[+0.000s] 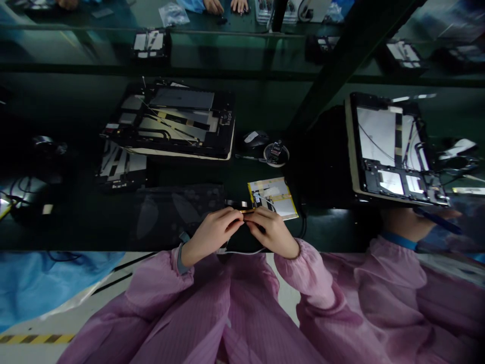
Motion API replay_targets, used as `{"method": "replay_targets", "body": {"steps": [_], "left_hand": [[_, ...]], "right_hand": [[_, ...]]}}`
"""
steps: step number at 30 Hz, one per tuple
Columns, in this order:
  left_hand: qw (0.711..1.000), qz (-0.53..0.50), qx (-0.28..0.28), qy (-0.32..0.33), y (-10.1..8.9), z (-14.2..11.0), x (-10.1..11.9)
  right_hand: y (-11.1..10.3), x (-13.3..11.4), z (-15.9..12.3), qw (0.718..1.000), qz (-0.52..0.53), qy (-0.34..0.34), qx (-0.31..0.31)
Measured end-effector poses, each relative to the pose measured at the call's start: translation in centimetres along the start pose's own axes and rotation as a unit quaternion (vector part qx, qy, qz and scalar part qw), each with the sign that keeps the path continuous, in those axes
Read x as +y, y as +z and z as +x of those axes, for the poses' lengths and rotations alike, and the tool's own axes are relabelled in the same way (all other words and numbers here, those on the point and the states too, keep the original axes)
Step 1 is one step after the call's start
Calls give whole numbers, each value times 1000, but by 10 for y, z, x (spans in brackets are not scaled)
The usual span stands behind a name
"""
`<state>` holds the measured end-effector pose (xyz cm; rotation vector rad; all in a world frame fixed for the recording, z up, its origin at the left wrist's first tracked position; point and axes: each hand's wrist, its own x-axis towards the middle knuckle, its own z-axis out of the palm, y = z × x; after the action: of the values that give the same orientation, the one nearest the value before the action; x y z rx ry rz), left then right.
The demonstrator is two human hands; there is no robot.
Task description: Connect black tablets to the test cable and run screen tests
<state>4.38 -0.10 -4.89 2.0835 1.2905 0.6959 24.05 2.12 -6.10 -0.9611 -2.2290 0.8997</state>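
My left hand (214, 231) and my right hand (272, 231) meet at the near edge of the dark green workbench (76, 222), fingers pinched together. Between the fingertips is a small thin dark strip with a yellowish edge (242, 207), too small to name. Just beyond my right hand lies a flat silver pack edged with yellow tape (273, 196). Both arms wear pink sleeves.
An opened tablet chassis on a black tray (174, 121) lies ahead, another flat part (121, 169) to its left. A small round dish (276, 153) and a dark mouse-like item (254, 139) sit mid-bench. A co-worker in pink at right (401, 225) holds another opened chassis (394, 149). Other hands work at the far side (227, 6).
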Motion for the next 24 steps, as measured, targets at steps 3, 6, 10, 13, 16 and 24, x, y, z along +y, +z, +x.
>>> {"method": "replay_targets", "body": {"steps": [3, 6, 10, 13, 16, 24], "left_hand": [[1000, -1, -1, -1, 0, 0, 0], [1000, -2, 5, -2, 1, 0, 1], [1000, -5, 11, -1, 2, 0, -1], [1000, -3, 16, 4, 3, 0, -1], [1000, 5, 18, 8, 4, 0, -1], [999, 24, 23, 23, 5, 0, -3]], "right_hand": [[0, 1, -1, 1000, -2, 0, 9], [0, 1, -2, 1000, 0, -1, 19], [0, -1, -2, 999, 2, -4, 31], [1, -1, -3, 999, -8, -4, 33], [2, 0, -4, 999, -18, -6, 35], [2, 1, -5, 1000, -11, -2, 29]]}}
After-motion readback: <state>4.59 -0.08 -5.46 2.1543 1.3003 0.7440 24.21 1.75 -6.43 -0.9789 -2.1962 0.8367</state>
